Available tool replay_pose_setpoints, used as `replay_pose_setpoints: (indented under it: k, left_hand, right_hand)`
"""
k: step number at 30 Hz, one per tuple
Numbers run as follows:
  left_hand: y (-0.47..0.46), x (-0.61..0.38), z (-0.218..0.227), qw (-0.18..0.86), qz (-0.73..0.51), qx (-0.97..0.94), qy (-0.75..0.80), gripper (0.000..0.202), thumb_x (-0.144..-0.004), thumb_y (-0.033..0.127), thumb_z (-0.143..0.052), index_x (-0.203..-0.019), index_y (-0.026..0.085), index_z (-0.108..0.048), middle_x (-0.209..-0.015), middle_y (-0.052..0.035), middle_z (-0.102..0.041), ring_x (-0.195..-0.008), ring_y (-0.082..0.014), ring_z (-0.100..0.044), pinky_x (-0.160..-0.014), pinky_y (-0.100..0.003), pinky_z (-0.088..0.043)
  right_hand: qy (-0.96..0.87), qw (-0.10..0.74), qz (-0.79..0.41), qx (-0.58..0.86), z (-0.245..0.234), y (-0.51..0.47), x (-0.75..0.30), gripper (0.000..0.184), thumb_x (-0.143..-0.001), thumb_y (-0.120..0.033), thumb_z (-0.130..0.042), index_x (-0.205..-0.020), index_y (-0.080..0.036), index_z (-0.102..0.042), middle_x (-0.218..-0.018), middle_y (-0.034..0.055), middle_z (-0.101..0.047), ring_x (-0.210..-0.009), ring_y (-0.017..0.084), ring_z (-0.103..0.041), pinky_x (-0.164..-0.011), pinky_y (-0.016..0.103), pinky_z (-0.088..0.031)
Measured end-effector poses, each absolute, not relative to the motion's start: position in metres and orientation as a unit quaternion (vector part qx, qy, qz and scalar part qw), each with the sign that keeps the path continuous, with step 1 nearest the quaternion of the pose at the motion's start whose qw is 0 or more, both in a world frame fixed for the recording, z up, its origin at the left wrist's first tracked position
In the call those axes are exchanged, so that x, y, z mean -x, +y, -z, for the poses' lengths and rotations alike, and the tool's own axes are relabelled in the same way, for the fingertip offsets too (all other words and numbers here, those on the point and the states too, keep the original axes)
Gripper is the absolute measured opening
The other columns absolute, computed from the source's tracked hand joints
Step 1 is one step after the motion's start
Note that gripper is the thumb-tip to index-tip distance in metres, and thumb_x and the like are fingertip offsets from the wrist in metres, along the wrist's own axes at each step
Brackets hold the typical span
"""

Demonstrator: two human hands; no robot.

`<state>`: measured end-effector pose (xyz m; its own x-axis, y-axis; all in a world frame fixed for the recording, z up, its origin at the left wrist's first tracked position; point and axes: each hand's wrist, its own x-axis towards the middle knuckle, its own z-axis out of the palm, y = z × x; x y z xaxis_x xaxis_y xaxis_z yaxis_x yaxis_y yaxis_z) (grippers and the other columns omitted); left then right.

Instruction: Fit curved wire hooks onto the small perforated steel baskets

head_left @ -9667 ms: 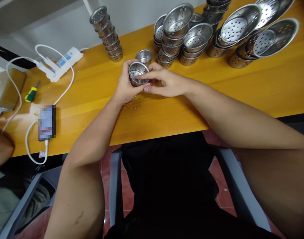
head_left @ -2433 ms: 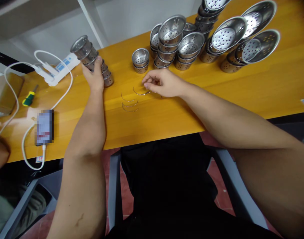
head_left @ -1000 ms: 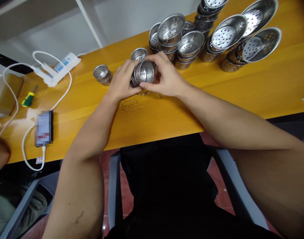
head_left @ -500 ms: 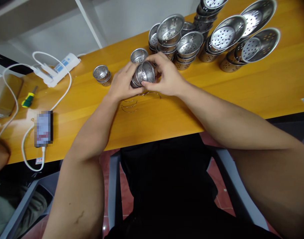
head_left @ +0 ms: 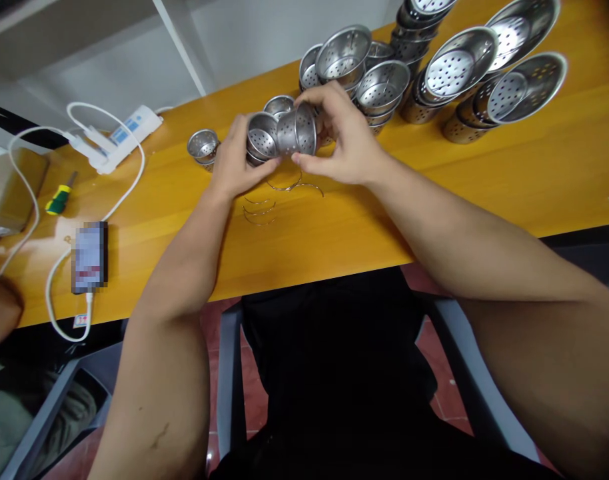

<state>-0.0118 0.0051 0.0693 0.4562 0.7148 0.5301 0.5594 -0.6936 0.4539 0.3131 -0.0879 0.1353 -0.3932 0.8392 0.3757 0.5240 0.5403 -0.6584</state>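
My left hand (head_left: 236, 164) wraps round a small stack of perforated metal cups (head_left: 261, 139), with the top mouth facing up toward me. Tipped on its side against that stack is another perforated metal cup (head_left: 298, 131). The thumb and fingers of my right hand (head_left: 348, 141) grip it by the rim. Just behind my hands stands one more small cup (head_left: 279, 105), partly hidden. Thin curved wires (head_left: 258, 212) lie on the table in front of my hands. To the left, a small pair of nested cups (head_left: 203, 145) is near my left wrist.
Several stacks of larger perforated cups (head_left: 383, 90) and flared strainers (head_left: 527, 90) fill the back right. At left lie a white power strip (head_left: 129, 137), a screwdriver (head_left: 58, 200) and a phone (head_left: 88, 259) on a cable. Part of another person shows at the left edge.
My right hand has shifted slightly right, and its cup, earlier within the left-hand stack's opening, is now drawn out and turned sideways. My left hand has moved a little left with its stack.
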Motion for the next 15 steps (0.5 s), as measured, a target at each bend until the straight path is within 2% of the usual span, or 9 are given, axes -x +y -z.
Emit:
replay_pose_setpoints:
  k: [3,6,8,12,15]
  left_hand:
    - [0.022,0.025,-0.059,0.103,-0.428,-0.802,0.405,0.099,-0.09,0.105,-0.095,-0.156,0.037,-0.067,-0.159,-0.016,-0.083,-0.153,-0.0465,-0.08,-0.14,-0.07,-0.065]
    - [0.036,0.038,-0.047,0.081,-0.471,-0.764,0.434,0.099,-0.089,0.115,-0.087,-0.148,0.038,-0.066,-0.146,-0.013,-0.087,-0.138,-0.0419,-0.085,-0.133,-0.069,-0.069]
    - [0.04,0.044,-0.043,0.065,-0.477,-0.753,0.448,0.096,-0.093,0.116,-0.082,-0.148,0.039,-0.065,-0.144,-0.0121,-0.087,-0.133,-0.0401,-0.086,-0.13,-0.068,-0.07]
    - [0.039,0.05,-0.044,0.058,-0.477,-0.751,0.452,0.096,-0.098,0.114,-0.079,-0.157,0.04,-0.064,-0.146,-0.0113,-0.087,-0.139,-0.0404,-0.086,-0.131,-0.069,-0.07]
    - [0.04,0.05,-0.045,0.096,-0.478,-0.739,0.465,0.1,-0.094,0.116,-0.084,-0.154,0.038,-0.064,-0.146,-0.0102,-0.086,-0.145,-0.0402,-0.083,-0.135,-0.069,-0.067]
  right_hand:
    - [-0.795,0.321,-0.215,0.468,-0.128,-0.087,-0.311,0.106,-0.101,-0.092,-0.085,-0.195,-0.05,-0.057,-0.174,0.0157,-0.078,-0.167,0.06,-0.063,-0.116,0.078,-0.073]
    - [-0.8,0.317,-0.204,0.467,-0.123,-0.084,-0.308,0.114,-0.1,-0.098,-0.083,-0.199,-0.049,-0.053,-0.174,0.0164,-0.078,-0.169,0.062,-0.064,-0.118,0.081,-0.073]
    - [-0.808,0.313,-0.197,0.459,-0.121,-0.082,-0.307,0.118,-0.101,-0.102,-0.079,-0.203,-0.049,-0.049,-0.177,0.0158,-0.077,-0.169,0.062,-0.064,-0.121,0.082,-0.072]
    - [-0.819,0.285,-0.189,0.462,-0.122,-0.081,-0.306,0.121,-0.104,-0.104,-0.07,-0.208,-0.049,-0.039,-0.18,0.0139,-0.076,-0.175,0.06,-0.06,-0.125,0.08,-0.071]
    - [-0.818,0.283,-0.187,0.465,-0.126,-0.084,-0.304,0.12,-0.105,-0.1,-0.073,-0.208,-0.048,-0.04,-0.18,0.014,-0.077,-0.174,0.06,-0.062,-0.128,0.081,-0.07]
